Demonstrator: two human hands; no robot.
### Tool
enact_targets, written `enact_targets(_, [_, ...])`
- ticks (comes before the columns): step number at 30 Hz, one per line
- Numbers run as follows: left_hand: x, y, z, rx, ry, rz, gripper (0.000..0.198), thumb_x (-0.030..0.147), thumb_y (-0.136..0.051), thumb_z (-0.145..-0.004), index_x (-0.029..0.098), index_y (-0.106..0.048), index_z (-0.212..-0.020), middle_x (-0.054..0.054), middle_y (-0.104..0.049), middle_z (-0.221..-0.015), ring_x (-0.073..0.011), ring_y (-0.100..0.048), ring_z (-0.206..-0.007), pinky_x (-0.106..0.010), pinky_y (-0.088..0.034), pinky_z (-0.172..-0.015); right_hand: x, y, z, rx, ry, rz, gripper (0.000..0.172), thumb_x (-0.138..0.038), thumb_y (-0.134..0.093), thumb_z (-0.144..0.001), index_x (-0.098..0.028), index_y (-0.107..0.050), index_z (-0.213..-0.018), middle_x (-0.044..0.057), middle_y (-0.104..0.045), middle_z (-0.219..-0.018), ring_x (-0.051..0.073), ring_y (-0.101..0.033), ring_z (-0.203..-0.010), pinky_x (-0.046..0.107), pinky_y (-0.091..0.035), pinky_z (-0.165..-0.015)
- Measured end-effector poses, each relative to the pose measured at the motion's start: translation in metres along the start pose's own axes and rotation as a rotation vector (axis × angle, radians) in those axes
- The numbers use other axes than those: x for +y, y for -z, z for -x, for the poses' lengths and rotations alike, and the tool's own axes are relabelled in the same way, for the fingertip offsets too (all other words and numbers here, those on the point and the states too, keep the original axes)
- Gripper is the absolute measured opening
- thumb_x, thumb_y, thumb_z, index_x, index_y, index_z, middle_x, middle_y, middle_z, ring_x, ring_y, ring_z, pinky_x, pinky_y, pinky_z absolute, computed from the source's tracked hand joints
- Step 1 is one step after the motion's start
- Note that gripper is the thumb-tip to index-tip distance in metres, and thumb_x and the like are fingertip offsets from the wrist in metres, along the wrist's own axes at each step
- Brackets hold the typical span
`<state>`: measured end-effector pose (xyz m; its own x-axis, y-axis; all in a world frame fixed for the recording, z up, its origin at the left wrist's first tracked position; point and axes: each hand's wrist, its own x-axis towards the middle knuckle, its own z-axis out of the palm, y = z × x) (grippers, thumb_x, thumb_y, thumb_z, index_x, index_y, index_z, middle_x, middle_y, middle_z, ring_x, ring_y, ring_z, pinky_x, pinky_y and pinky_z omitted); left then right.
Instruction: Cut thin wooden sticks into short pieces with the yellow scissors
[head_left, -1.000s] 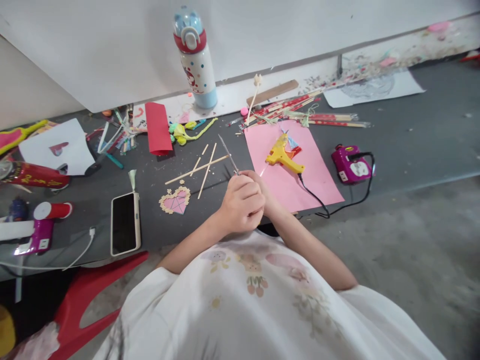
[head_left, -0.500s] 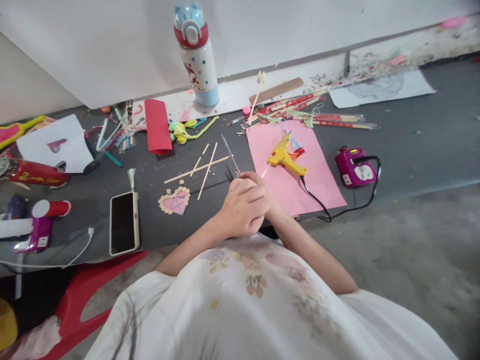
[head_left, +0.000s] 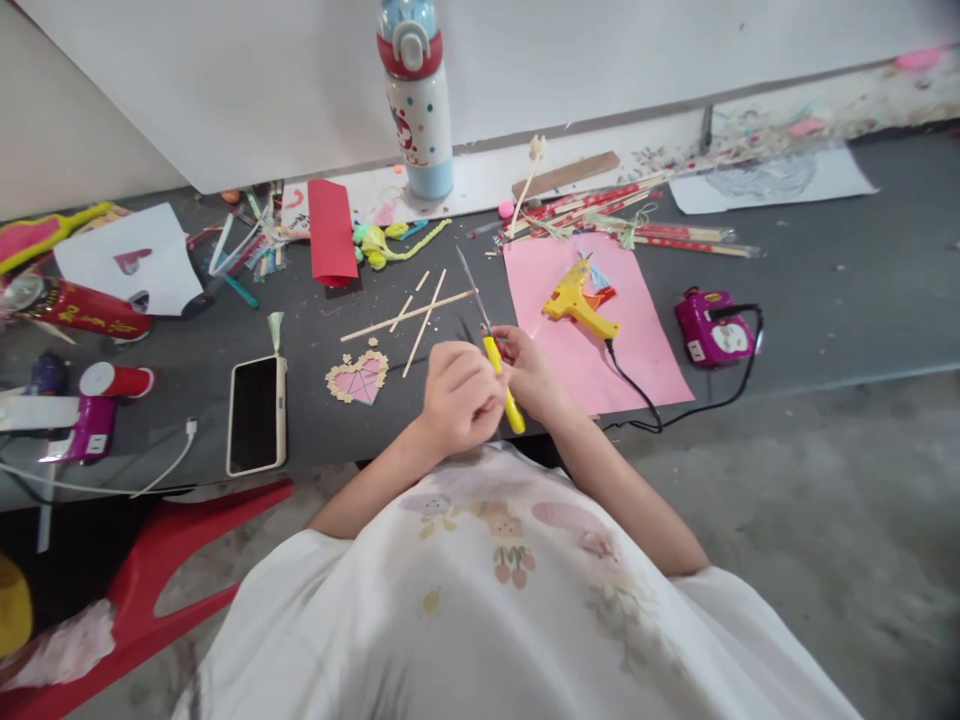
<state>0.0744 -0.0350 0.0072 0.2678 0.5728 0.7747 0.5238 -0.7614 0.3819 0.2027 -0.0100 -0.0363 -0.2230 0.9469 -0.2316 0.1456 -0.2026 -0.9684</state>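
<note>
My right hand [head_left: 531, 372] is closed on a pair of scissors [head_left: 491, 345], seen nearly edge-on. Their thin metal blades point up and away, and the yellow handle slants down toward my shirt. Close against the handle, my left hand [head_left: 465, 395] is curled with its fingers folded; whatever it may hold is hidden. Left of the hands lies a pink heart [head_left: 358, 381] edged with small pale pieces. Thin wooden sticks [head_left: 424, 325] lie crossed just beyond it. A yellow glue gun [head_left: 577, 300] rests on a pink sheet [head_left: 652, 370] to the right.
A purple power block [head_left: 714, 328] with a black cable stands at the right. On the left are a phone [head_left: 256, 415], a red can [head_left: 79, 310] and a thread spool [head_left: 116, 380]. A bottle [head_left: 420, 125] stands at the back, near red paper [head_left: 331, 232] and wrapped sticks [head_left: 682, 240].
My hands were clasped together over the handle; they have moved apart slightly, the left hand to the left, and the yellow handle now shows. The whole view has shifted a little.
</note>
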Motion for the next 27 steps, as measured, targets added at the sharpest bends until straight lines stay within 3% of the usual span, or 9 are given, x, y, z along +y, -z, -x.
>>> enact_targets(4, [-0.022, 0.016, 0.010, 0.125, 0.206, -0.289, 0.022, 0.016, -0.053, -0.084, 0.022, -0.040, -0.068, 0.001, -0.053, -0.067, -0.0147, -0.051, -0.071, -0.035, -0.040, -0.076, -0.011, 0.009, 0.014, -0.004, -0.034, 0.083, 0.050, -0.042, -0.070, -0.070, -0.021, -0.050, -0.111, -0.004, -0.057, -0.076, 0.013, -0.055, -0.068, 0.026, -0.044, -0.062])
enact_targets(6, [-0.033, 0.020, 0.015, 0.074, 0.302, -0.408, 0.004, 0.024, -0.053, -0.087, 0.021, -0.052, -0.084, -0.005, -0.062, -0.086, -0.0185, -0.057, -0.088, -0.037, -0.041, -0.083, -0.019, 0.012, 0.021, -0.031, 0.005, 0.171, 0.052, -0.041, -0.072, -0.070, -0.021, -0.051, -0.113, -0.003, -0.057, -0.078, 0.012, -0.054, -0.068, 0.026, -0.044, -0.064])
enact_targets(8, [-0.040, 0.022, 0.019, -0.042, 0.338, -0.433, 0.015, 0.028, -0.051, -0.090, 0.019, -0.057, -0.099, -0.008, -0.065, -0.096, -0.0193, -0.059, -0.095, -0.034, -0.042, -0.085, -0.027, 0.014, 0.027, -0.054, 0.031, 0.227, 0.054, -0.040, -0.072, -0.070, -0.020, -0.050, -0.115, -0.003, -0.057, -0.079, 0.012, -0.053, -0.069, 0.027, -0.044, -0.064])
enact_targets(10, [-0.043, 0.023, 0.022, -0.141, 0.328, -0.416, 0.021, 0.029, -0.046, -0.093, 0.019, -0.060, -0.105, -0.008, -0.068, -0.094, -0.0171, -0.062, -0.090, -0.029, -0.044, -0.078, -0.033, 0.014, 0.030, -0.062, 0.042, 0.250, 0.055, -0.040, -0.072, -0.070, -0.019, -0.050, -0.115, -0.002, -0.056, -0.079, 0.012, -0.053, -0.068, 0.027, -0.045, -0.064])
enact_targets(14, [-0.044, 0.024, 0.026, -0.192, 0.304, -0.403, 0.026, 0.028, -0.041, -0.096, 0.018, -0.064, -0.106, -0.007, -0.070, -0.091, -0.0141, -0.065, -0.081, -0.024, -0.044, -0.069, -0.036, 0.016, 0.033, -0.090, 0.041, 0.254, 0.058, -0.039, -0.074, -0.068, -0.019, -0.048, -0.116, -0.003, -0.053, -0.079, 0.012, -0.051, -0.068, 0.027, -0.045, -0.065])
enact_targets(21, [-0.050, 0.030, 0.027, -0.236, 0.236, -0.311, 0.025, 0.024, -0.041, -0.095, 0.018, -0.065, -0.098, -0.004, -0.071, -0.091, -0.0128, -0.065, -0.084, -0.022, -0.047, -0.073, -0.036, 0.018, 0.034, -0.140, 0.074, 0.221, 0.064, -0.038, -0.078, -0.065, -0.019, -0.044, -0.116, -0.001, -0.052, -0.085, 0.012, -0.050, -0.071, 0.028, -0.046, -0.067])
enact_targets(27, [-0.043, 0.036, 0.016, -0.303, 0.290, -0.208, 0.026, 0.026, -0.043, -0.094, 0.018, -0.067, -0.086, -0.002, -0.069, -0.074, -0.0118, -0.063, -0.070, -0.021, -0.045, -0.065, -0.039, 0.020, 0.035, -0.160, 0.114, 0.261, 0.068, -0.037, -0.078, -0.064, -0.019, -0.042, -0.118, 0.003, -0.052, -0.095, 0.014, -0.051, -0.078, 0.030, -0.048, -0.072])
